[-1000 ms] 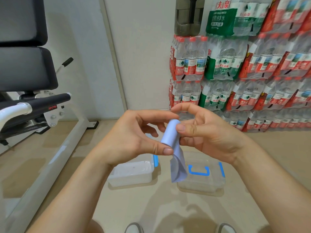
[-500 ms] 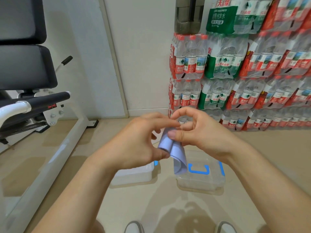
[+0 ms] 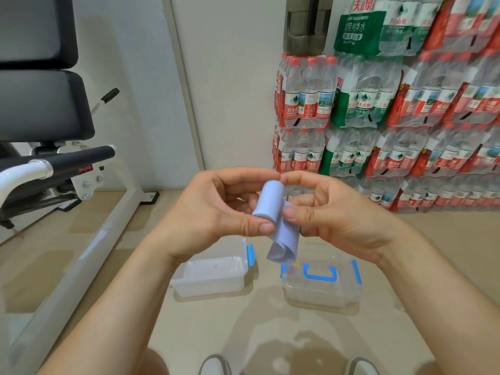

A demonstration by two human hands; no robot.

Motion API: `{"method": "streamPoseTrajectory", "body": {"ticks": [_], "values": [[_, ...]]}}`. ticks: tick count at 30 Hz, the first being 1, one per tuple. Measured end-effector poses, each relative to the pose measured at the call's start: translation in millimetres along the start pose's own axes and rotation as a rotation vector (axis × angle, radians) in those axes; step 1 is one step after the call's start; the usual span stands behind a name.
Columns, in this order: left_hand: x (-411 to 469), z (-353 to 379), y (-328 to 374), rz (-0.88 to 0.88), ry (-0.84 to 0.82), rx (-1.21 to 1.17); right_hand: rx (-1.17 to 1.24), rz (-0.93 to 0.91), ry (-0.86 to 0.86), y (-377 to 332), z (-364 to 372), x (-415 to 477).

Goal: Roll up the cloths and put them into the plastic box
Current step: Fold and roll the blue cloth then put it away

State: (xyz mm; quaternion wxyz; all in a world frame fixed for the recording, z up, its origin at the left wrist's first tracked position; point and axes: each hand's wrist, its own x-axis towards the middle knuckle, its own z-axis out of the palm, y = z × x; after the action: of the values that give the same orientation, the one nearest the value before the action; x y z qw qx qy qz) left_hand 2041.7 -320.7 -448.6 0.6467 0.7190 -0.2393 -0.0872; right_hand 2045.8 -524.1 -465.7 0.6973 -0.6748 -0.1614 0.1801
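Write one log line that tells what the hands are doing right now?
step: rolling | left hand: holds cloth | right hand: holds cloth | cloth: partly rolled, tail hanging | plastic box: on floor

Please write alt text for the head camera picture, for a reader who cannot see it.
Two hands, left hand and right hand, roll a light blue cloth, its tail hanging loose. Below on the floor sit an open plastic box and a clear lid with blue handle.

Beige glossy floor [image 3: 257,334], white wall [image 3: 232,85], stacked bottled-water packs [image 3: 392,117] right, white-framed exercise machine [image 3: 54,163] left.
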Motion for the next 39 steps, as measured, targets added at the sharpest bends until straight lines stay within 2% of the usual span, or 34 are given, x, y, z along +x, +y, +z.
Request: {"method": "streamPoseTrajectory", "body": {"ticks": [3,7,15,19,23,25,28,30,36,39], "values": [[-3,-7,3,-0.036,0.025,0.053,-0.108,0.03,0.022,-1,-4,-1],[-4,-4,7,-0.077,0.001,0.33,-0.191,0.025,0.045,-1,-4,-3],[-5,4,12,-0.107,-0.029,0.704,-0.381,0.036,0.166,-2,5,-1],[-4,12,12,-0.021,-0.063,0.897,-0.575,0.043,0.203,-1,11,1],[-2,8,6,0.021,-0.05,0.97,-0.689,0.038,0.21,0,17,0],[-1,7,1,0.083,-0.053,0.978,-0.681,0.03,0.23,3,23,2],[1,9,-5,0.18,-0.041,1.027,-0.512,0.016,0.348,8,27,6],[3,10,-7,0.16,-0.029,0.975,-0.394,0.035,0.374,10,23,8],[4,4,-7,-0.048,0.023,0.349,-0.011,0.026,0.277,0,10,3],[5,7,-5,-0.057,0.018,0.213,0.089,0.011,0.222,-4,10,0]]}}
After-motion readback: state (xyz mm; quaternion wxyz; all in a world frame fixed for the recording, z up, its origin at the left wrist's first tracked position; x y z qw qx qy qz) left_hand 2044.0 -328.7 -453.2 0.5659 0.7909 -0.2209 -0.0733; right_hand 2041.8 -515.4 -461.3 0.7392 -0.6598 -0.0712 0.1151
